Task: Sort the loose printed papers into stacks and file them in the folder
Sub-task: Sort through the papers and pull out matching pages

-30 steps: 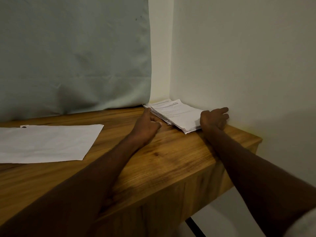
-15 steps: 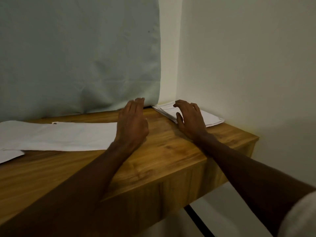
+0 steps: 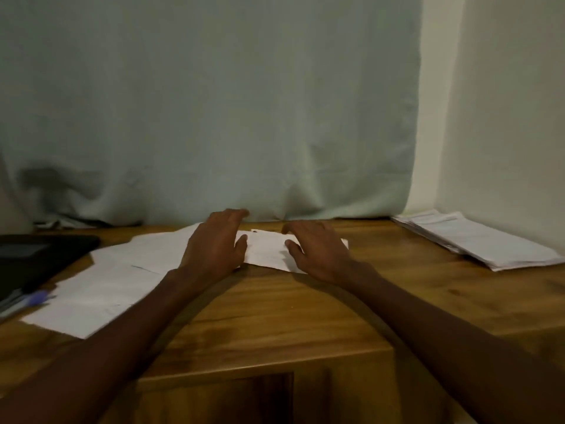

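Wooden worktop (image 3: 305, 313) fills the lower view, its front edge nearest the camera, with two bare forearms reaching away over it. Half a second ago both hands were at the corner stack by the wall; now they have swung left to the middle of the worktop.

Left hand (image 3: 215, 247) lies palm down on loose sheets (image 3: 122, 280), which spread out in an untidy overlap toward the left edge. Its fingers are straight and close together, the thumb out to the side. Right hand (image 3: 318, 255) lies just beside it, fingers lightly spread and a little bent, resting on a small white paper (image 3: 266, 249) that shows between the two hands. Neither hand pinches or lifts anything.

At far right, well apart from the hands, the stack (image 3: 477, 240) sits squared against the wall (image 3: 504, 117), now untouched. This suggests one stack is finished and the loose sheets are the next batch to gather.

At far left lies a dark flat item (image 3: 39, 255), possibly the folder, though this is uncertain, with a blurred purple pen (image 3: 33, 298) near it. Behind everything hangs a pale curtain (image 3: 214, 102).
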`<state>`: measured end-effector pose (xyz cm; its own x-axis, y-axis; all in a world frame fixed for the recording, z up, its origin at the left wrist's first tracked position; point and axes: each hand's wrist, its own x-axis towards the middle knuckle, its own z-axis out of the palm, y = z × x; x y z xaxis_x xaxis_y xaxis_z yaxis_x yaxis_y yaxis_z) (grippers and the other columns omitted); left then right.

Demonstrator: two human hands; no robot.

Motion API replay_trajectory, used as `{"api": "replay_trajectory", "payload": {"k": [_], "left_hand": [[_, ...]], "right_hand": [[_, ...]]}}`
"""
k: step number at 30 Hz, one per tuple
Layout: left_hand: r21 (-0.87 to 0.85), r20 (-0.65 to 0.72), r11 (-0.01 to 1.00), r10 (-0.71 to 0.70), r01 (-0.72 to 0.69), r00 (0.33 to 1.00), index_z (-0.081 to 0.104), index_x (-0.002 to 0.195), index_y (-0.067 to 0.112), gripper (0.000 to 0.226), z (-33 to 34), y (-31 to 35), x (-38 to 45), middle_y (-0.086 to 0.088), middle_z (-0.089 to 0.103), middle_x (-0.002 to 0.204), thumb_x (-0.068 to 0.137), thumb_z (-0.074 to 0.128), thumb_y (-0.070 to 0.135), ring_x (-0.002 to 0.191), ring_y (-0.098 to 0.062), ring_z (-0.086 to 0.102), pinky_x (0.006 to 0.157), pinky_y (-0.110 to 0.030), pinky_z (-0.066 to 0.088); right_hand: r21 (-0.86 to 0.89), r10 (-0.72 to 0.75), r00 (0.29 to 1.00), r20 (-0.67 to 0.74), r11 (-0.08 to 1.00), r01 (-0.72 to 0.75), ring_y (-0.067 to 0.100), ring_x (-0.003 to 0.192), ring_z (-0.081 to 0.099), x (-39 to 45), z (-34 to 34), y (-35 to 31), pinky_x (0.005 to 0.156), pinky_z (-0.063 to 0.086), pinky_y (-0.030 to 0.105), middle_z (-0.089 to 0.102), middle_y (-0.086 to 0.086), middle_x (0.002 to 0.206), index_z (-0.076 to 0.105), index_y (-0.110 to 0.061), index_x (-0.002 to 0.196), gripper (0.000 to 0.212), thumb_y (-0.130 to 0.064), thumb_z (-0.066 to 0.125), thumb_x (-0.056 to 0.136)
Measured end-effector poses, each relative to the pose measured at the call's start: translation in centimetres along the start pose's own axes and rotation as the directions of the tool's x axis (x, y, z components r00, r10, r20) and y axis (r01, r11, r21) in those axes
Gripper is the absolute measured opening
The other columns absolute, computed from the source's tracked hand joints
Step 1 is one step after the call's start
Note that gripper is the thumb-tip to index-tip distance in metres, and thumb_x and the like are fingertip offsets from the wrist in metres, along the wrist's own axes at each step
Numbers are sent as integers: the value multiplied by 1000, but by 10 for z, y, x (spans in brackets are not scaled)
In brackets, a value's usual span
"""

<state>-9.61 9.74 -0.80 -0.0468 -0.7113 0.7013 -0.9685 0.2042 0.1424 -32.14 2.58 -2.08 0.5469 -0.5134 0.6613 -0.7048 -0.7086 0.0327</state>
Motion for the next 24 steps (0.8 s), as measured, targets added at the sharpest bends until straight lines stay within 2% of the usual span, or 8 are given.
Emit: {"api": "replay_trajectory", "payload": {"k": [3, 5, 8, 10, 14, 19, 20, 24], "left_hand": [[12, 54, 989, -148, 148, 987, 53, 143, 18, 47, -10, -54, 10, -5, 59, 142, 99, 63, 30, 129, -27, 54, 104, -45, 47], [-6, 83, 976, -214, 215, 973, 56, 138, 18, 41, -12, -81, 14, -5, 62, 136, 99, 62, 31, 123, -26, 57, 102, -44, 49], [67, 105, 965, -260, 254, 960, 58, 134, 23, 36, -4, -106, 11, -1, 63, 134, 101, 60, 36, 121, -24, 58, 99, -42, 50], [98, 141, 948, -314, 302, 939, 56, 135, 25, 39, 8, -119, 5, 0, 62, 136, 101, 58, 43, 123, -23, 57, 101, -42, 50], [99, 274, 911, -412, 401, 869, 60, 134, 27, 63, 9, -136, 5, -3, 59, 142, 91, 55, 72, 128, -23, 55, 104, -39, 45], [200, 563, 908, -413, 367, 716, 38, 154, 30, 136, -1, -134, 5, -4, 36, 164, 46, 29, 112, 146, -26, 39, 115, -43, 35], [219, 581, 908, -415, 357, 700, 34, 156, 30, 141, 0, -133, 6, -3, 33, 165, 41, 28, 113, 148, -26, 37, 116, -44, 34], [204, 518, 904, -426, 376, 742, 47, 145, 36, 107, 4, -130, 5, 0, 43, 158, 58, 52, 98, 140, -25, 44, 111, -44, 40]], "right_hand": [[27, 47, 997, 53, 998, -48, 25, 114, 63, 44, 21, -23, 98, 42, 40, 69, 1, 126, 60, -21, 130, 31, -32, 51, 102], [127, 145, 981, 128, 979, -161, 28, 111, 64, 71, 34, -33, 94, 48, 39, 70, 4, 123, 62, -20, 126, 29, -31, 54, 101], [210, 177, 952, 249, 950, -232, 26, 120, 61, 91, 57, -42, 97, 47, 36, 68, 2, 129, 64, -22, 125, 31, -40, 55, 102], [206, 159, 925, 345, 949, -240, 24, 130, 55, 91, 74, -49, 107, 43, 41, 62, -1, 139, 59, -30, 132, 44, -59, 51, 100], [126, 105, 782, 615, 965, -229, 23, 152, 29, 88, 90, -53, 122, 23, 56, 26, -5, 168, 27, -37, 158, 83, -84, 34, 90], [38, 196, 766, 612, 960, -276, 26, 152, 30, 92, 94, -33, 122, 25, 58, 28, -1, 167, 28, -33, 159, 83, -82, 31, 92], [-1, 233, 759, 608, 956, -293, 27, 151, 31, 92, 94, -29, 121, 25, 59, 30, 1, 167, 29, -31, 159, 82, -81, 31, 93], [-80, 325, 751, 575, 935, -345, 31, 150, 34, 89, 91, -21, 119, 23, 62, 34, 4, 165, 32, -29, 157, 79, -78, 29, 95]]}}
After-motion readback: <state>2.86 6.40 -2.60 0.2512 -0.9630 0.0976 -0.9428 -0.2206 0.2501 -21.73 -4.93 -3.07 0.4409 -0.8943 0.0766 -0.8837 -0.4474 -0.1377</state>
